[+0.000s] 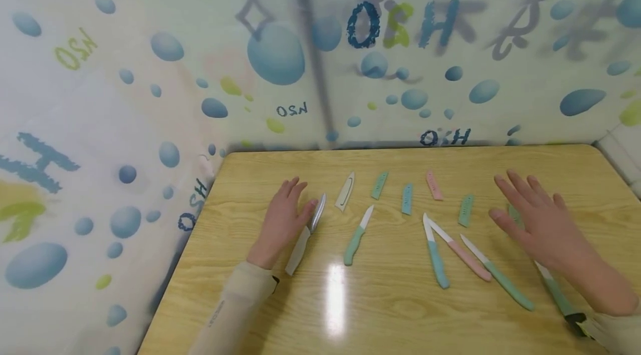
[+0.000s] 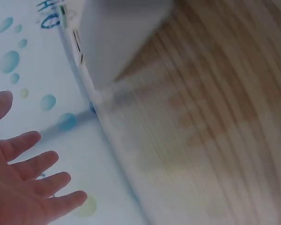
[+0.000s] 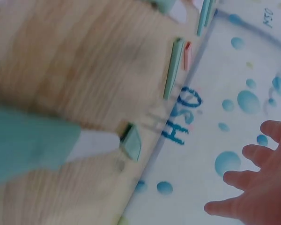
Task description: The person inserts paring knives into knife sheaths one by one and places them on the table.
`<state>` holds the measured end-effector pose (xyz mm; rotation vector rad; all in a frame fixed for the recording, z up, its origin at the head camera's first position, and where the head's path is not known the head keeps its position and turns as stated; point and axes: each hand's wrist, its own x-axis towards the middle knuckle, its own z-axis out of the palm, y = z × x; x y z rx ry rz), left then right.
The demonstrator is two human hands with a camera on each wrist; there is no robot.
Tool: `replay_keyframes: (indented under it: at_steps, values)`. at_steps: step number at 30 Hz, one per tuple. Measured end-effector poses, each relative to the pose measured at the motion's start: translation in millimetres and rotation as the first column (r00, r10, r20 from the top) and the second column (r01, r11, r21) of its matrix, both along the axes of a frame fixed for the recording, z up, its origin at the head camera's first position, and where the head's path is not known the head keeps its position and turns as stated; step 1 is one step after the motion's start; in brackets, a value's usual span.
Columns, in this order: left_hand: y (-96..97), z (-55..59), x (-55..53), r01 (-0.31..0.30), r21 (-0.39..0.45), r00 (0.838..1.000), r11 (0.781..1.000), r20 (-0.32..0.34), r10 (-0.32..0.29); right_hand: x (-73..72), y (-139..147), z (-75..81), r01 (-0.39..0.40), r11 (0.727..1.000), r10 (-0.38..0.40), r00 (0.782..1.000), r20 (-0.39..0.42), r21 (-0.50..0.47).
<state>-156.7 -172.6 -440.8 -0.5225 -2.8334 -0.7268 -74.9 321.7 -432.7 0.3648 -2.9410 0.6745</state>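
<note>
My left hand hovers with fingers extended, just left of a paring knife with an off-white handle. That handle looms pale and blurred in the left wrist view. At the right, my other hand has its fingers spread and holds nothing. It partly covers a green-handled knife and a green blade sheath. Between the hands lie unsheathed knives: one green-handled, one blue-handled, one pink-handled and another green-handled. The blue and pink knives' tips meet or overlap.
Loose sheaths lie farther back on the wooden table: white, green, blue, pink and another green. A wall covering with blue drops borders the table's left side and back.
</note>
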Motion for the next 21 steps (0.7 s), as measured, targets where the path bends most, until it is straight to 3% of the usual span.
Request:
replay_keyframes:
  at_steps: [6,14,21]
  values:
    - [24.7,0.2,-4.1,0.012,0.05,0.998,0.999,0.063,-0.015,6.2,-21.0,-2.8,-0.056,0.998,0.057,0.996,-0.062,0.01]
    - [55.7,4.7,-23.8,0.034,0.026,0.991,0.999,0.125,-0.037,7.9,-42.4,0.4,-0.081,0.996,0.083,0.995,-0.057,0.041]
    - [79.2,7.9,-41.8,0.027,-0.041,0.963,0.999,0.27,-0.015,6.8,-57.8,2.1,-0.102,0.992,0.105,0.993,-0.045,0.077]
